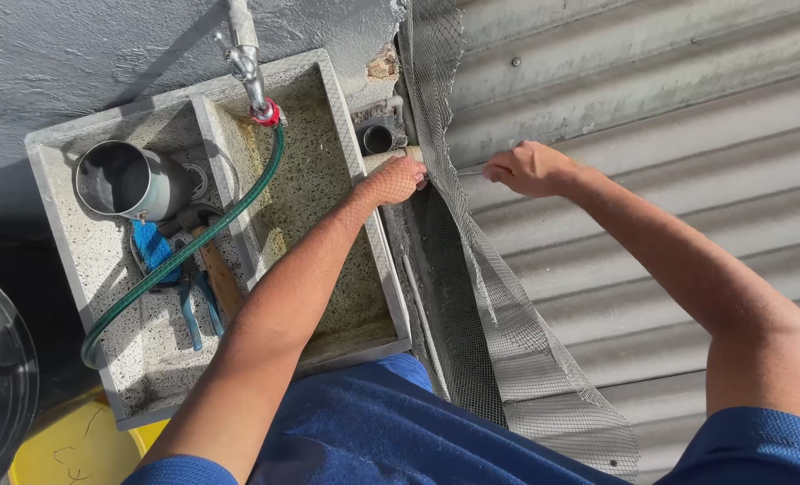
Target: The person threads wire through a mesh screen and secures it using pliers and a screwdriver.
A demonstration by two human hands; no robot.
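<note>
My left hand (393, 180) is closed around the end of a pale wooden stick or handle (384, 160), partly behind a strip of grey wire mesh (490, 305). My right hand (527, 168) is closed on a thin metal tool whose tip (468, 171) pokes at the mesh beside the left hand. The mesh hangs down along a corrugated metal sheet (651, 135). What the tool's tip touches is hidden by the mesh.
A two-basin speckled concrete sink (355, 162) stands at left with a tap (249, 67) and green hose (193, 247). Its left basin holds a metal pot (130, 180), pliers (189, 305) and a wooden-handled tool (220, 278). A yellow bucket (72, 445) sits below left.
</note>
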